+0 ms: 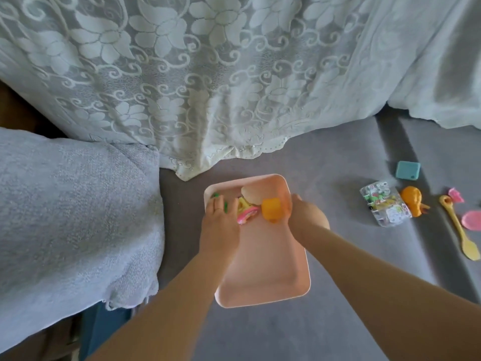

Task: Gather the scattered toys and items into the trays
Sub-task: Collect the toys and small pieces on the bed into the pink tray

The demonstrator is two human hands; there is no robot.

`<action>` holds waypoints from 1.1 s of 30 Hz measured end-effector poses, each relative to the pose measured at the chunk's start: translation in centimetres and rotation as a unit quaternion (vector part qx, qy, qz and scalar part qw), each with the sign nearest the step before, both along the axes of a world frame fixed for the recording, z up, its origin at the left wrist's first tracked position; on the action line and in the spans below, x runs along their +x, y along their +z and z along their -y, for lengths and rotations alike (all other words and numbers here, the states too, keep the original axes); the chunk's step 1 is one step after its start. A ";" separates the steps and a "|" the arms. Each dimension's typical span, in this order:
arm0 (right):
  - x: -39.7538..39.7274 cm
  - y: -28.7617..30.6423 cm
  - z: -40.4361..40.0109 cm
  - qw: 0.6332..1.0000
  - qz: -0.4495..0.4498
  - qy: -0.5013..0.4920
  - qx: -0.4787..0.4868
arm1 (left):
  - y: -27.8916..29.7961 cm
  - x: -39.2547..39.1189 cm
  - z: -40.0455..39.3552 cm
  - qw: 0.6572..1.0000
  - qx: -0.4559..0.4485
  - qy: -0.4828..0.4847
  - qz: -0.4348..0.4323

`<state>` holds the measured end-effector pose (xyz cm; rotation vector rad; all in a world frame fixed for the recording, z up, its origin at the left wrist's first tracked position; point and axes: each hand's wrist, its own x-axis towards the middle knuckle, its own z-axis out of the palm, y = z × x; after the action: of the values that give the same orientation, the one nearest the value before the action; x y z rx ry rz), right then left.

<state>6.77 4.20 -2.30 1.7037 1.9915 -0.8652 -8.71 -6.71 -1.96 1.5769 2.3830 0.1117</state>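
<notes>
A pink tray lies on the grey surface in the middle. At its far end sit a beige bun, a pink and yellow toy, an orange block and a green toy. My left hand rests over the green toy with fairly straight fingers. My right hand grips the tray's right rim beside the orange block. Scattered to the right are a teal block, a clear packet, an orange drumstick, a yellow spoon, a pink plate and a small pink piece.
A white lace cloth hangs down behind the tray, its hem almost touching the tray's far edge. A bulky grey towel-covered cushion stands close on the left. Grey surface stretches between the tray and the scattered toys.
</notes>
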 end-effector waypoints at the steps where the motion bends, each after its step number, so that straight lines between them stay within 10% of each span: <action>1: 0.3 0.0 0.0 1.000 -0.004 0.001 0.000 | 0.0 0.6 0.1 1.000 0.004 -0.004 -0.011; 20: 22.0 1.1 -10.4 0.999 -0.036 0.013 0.019 | 1.1 26.9 -14.8 0.994 0.078 -0.066 0.029; 33: 27.5 -3.5 -14.1 0.998 -0.027 -0.023 0.049 | -2.5 31.9 -20.0 0.949 -0.200 -0.205 -0.131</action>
<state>34.23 18.34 -5.76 1.8046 2.0692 -0.8512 23.14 13.29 -4.45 1.9163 2.0128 -0.6580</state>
